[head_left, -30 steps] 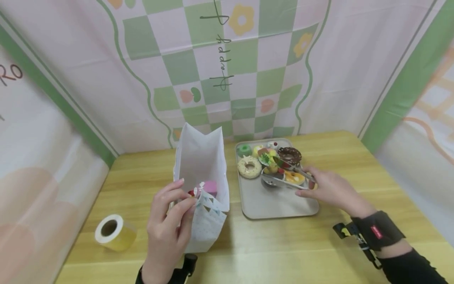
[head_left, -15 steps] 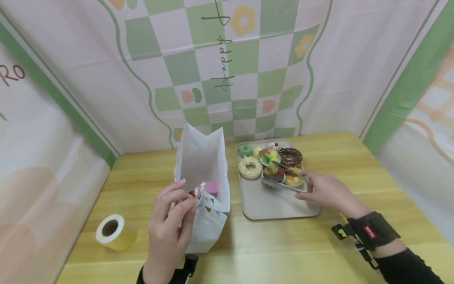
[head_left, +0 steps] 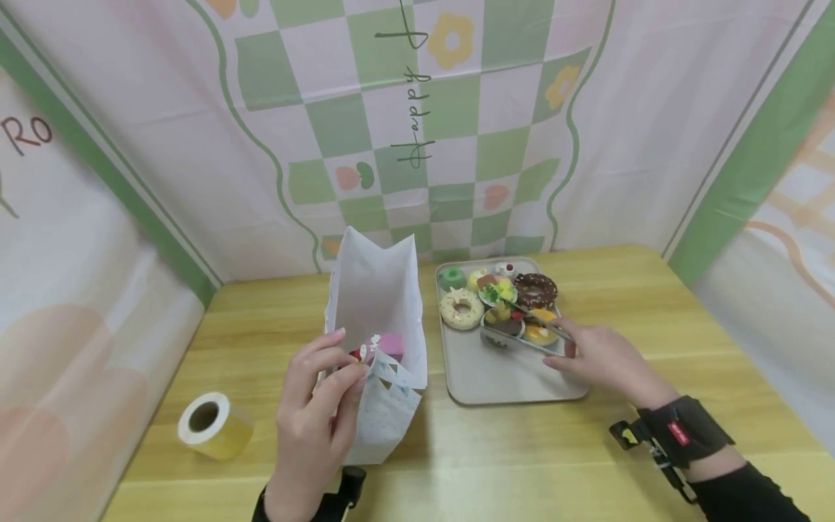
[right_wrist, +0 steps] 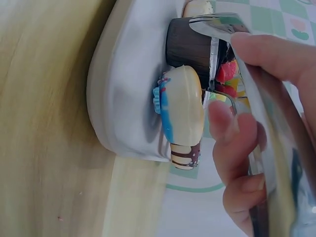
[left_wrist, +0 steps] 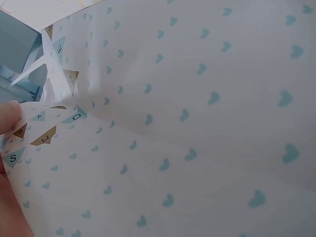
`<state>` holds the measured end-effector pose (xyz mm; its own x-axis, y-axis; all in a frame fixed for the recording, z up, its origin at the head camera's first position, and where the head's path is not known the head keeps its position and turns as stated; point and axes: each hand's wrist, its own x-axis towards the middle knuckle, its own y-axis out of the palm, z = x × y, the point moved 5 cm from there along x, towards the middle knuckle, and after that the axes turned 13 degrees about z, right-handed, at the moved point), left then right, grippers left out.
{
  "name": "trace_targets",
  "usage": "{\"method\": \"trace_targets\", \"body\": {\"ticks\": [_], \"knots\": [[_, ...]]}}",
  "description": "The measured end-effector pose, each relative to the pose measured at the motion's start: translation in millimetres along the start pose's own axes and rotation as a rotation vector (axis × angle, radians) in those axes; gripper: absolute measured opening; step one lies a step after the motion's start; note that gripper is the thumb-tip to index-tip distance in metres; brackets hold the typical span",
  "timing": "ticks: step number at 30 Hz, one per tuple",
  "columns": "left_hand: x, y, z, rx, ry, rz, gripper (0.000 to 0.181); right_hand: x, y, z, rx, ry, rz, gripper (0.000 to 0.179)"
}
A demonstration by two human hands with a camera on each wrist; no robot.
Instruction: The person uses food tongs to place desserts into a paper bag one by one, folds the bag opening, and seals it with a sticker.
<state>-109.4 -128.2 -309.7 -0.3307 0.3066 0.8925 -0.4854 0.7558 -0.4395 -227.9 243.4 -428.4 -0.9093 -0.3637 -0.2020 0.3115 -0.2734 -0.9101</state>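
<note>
Both hands occupied, well apart; bagging only partway, by my reading.
Left hand (head_left: pixel 320 417) pinches the paper bag (head_left: pixel 385 431) at its near rim, a pink piece (head_left: pixel 391 346) inside; right hand (head_left: pixel 603 359) grips the tongs (right_wrist: pixel 276 148), arms either side of the dark cupcake (right_wrist: pixel 190 49) on the tray (head_left: pixel 483 380). Can't tell if they clamp it. Left to shift, I judge: cupcake, pale doughnut (head_left: pixel 450 315), chocolate doughnut (head_left: pixel 550 290), other pastries. Farther left, a roll (head_left: pixel 228 438) sits on the table (head_left: pixel 496 471).
</note>
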Motion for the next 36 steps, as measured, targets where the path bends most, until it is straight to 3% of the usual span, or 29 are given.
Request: {"method": "trace_targets", "body": {"ticks": [16, 21, 36], "knots": [[-0.7, -1.1, -1.0, 0.001, 0.004, 0.004, 0.033, -5.8, -5, -2, 0.048, -0.012, 0.009, 0.076], [-0.7, -0.8, -0.7, -0.003, 0.003, 0.008, 0.032, -9.6, -21, 0, 0.064, -0.009, 0.021, 0.076], [0.2, 0.1, -1.6, -0.012, 0.015, 0.007, 0.032, -20.6, -71, 18, -0.037, -0.076, 0.012, 0.072]]}}
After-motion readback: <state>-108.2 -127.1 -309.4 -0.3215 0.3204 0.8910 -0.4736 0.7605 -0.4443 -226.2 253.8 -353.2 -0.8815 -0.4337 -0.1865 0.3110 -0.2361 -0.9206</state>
